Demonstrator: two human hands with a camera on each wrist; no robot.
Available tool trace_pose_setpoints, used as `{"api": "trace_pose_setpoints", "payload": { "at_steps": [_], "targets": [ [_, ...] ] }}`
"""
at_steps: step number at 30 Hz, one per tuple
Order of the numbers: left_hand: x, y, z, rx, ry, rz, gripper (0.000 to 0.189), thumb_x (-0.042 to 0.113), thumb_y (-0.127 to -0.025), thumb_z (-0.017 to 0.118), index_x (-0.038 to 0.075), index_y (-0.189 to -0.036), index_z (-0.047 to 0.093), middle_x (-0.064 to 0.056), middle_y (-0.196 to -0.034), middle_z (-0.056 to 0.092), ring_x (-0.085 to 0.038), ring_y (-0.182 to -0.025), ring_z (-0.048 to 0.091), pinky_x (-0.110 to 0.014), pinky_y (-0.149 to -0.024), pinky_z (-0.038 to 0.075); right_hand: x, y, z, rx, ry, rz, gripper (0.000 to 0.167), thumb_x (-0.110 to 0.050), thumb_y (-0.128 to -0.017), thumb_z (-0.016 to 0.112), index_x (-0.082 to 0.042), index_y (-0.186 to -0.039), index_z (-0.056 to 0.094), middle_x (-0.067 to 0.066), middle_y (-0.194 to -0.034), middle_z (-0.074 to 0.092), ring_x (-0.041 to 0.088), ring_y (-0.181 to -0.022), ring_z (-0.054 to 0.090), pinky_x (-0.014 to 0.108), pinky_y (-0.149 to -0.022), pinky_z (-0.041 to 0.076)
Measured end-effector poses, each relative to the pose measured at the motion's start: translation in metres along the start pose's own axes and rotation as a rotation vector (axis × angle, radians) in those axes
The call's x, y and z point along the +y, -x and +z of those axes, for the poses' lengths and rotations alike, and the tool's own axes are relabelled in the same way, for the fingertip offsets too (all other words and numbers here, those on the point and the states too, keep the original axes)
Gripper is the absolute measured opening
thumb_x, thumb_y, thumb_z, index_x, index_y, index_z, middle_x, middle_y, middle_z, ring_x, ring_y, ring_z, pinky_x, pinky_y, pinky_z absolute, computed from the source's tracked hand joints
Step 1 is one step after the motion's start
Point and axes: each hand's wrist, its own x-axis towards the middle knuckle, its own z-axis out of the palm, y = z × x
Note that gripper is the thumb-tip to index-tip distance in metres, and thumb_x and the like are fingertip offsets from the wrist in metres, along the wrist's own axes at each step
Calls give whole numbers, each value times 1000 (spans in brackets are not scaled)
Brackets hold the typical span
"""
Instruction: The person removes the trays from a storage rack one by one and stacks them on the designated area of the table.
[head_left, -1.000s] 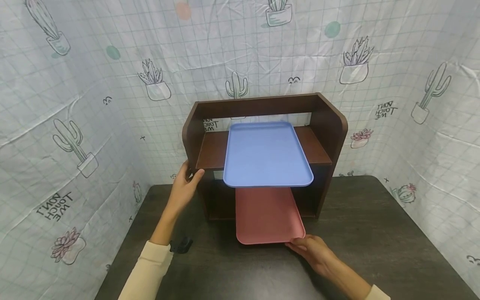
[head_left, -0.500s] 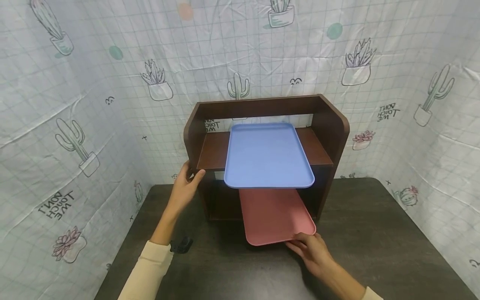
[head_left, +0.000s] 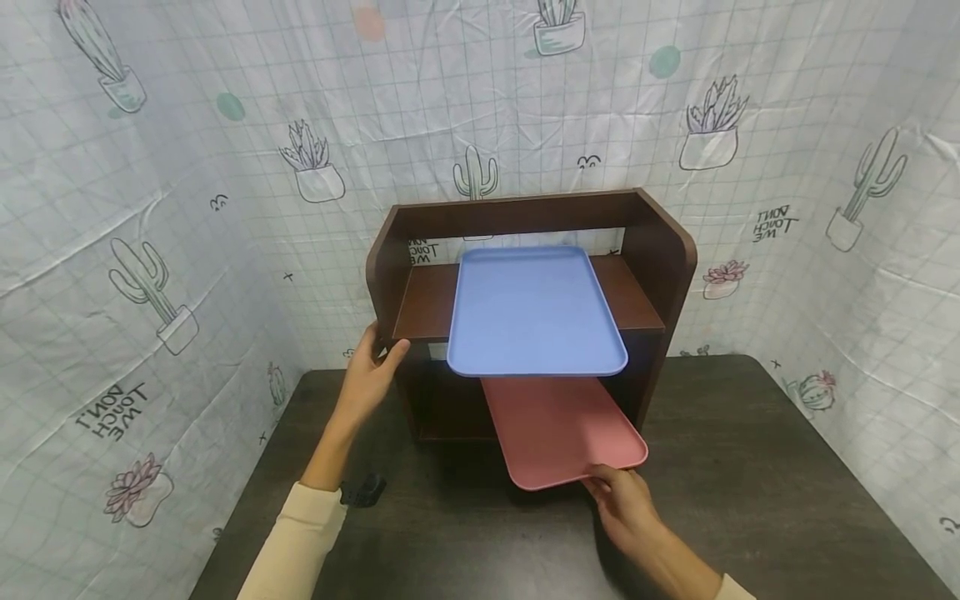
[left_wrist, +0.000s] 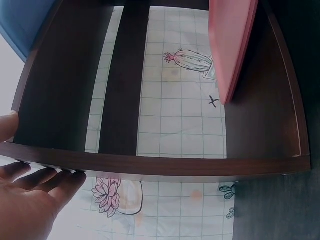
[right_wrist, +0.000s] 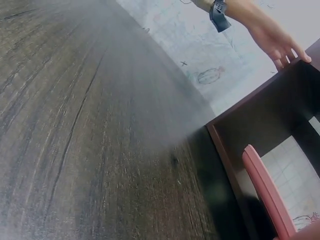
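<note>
A dark brown two-tier shelf (head_left: 517, 215) stands on the table. My left hand (head_left: 367, 372) holds its left side panel, thumb on one face and fingers along the outer face in the left wrist view. A pink-red tray (head_left: 562, 429) sticks out of the lower tier, turned so its front end points to the right. My right hand (head_left: 622, 504) pinches this tray's front edge, thumb on top and fingers underneath. On the upper tier lies a blue tray (head_left: 536, 312), jutting past the shelf's front and hiding the back of the pink-red one.
The dark wood table (head_left: 450, 542) extends in front and to both sides. A black strapped device (head_left: 363, 490) sits at the left wrist. Behind and beside the table hangs a white grid-patterned cloth (head_left: 247, 150) with cactus drawings.
The pink-red tray's front end has swung to the right, so the tray now lies at an angle. My right hand has moved slightly right with it. The left hand and blue tray stay put.
</note>
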Motion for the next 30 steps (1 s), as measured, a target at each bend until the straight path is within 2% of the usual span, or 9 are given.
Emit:
{"api": "trace_pose_setpoints", "payload": {
  "at_steps": [8, 15, 18, 22, 30],
  "targets": [
    [-1, 1, 0, -1, -5, -3, 68, 29, -108, 65, 5, -164, 34, -21, -167, 42, -40, -157, 39, -55, -125, 40, 5, 3, -2, 2, -10, 16, 45, 7, -104, 48, -8, -144, 36, -4, -107, 66, 10, -105, 70, 29, -100, 61],
    [-1, 1, -1, 5, -11, -6, 69, 31, -108, 66, 6, -164, 34, -20, -166, 43, -39, -157, 40, -55, -126, 39, 9, 4, 0, 9, -19, -30, 49, 7, -106, 48, -12, -146, 25, -4, -118, 61, 6, -108, 70, 28, -105, 59],
    [-1, -1, -2, 6, -18, -2, 69, 33, -108, 66, 6, -164, 34, -20, -167, 42, -39, -157, 39, -55, -126, 39, 10, 5, 0, 14, -6, -50, 43, 3, -109, 47, -8, -146, 27, -6, -117, 63, 3, -110, 68, 27, -107, 57],
    [-1, -2, -2, 5, -14, -8, 70, 33, -108, 66, 6, -163, 35, -20, -167, 42, -38, -158, 39, -54, -127, 38, 10, 6, -1, 28, -28, -56, 30, -2, -111, 49, -5, -137, 35, -7, -111, 66, 1, -108, 69, 25, -108, 56],
    [1, 0, -1, 2, 7, -6, 69, 32, -107, 67, 6, -163, 35, -20, -166, 42, -39, -158, 39, -54, -126, 39, 4, 11, -1, 55, -150, -86, 14, -2, -111, 51, -4, -123, 45, -4, -99, 70, 6, -98, 73, 25, -96, 62]
  ]
}}
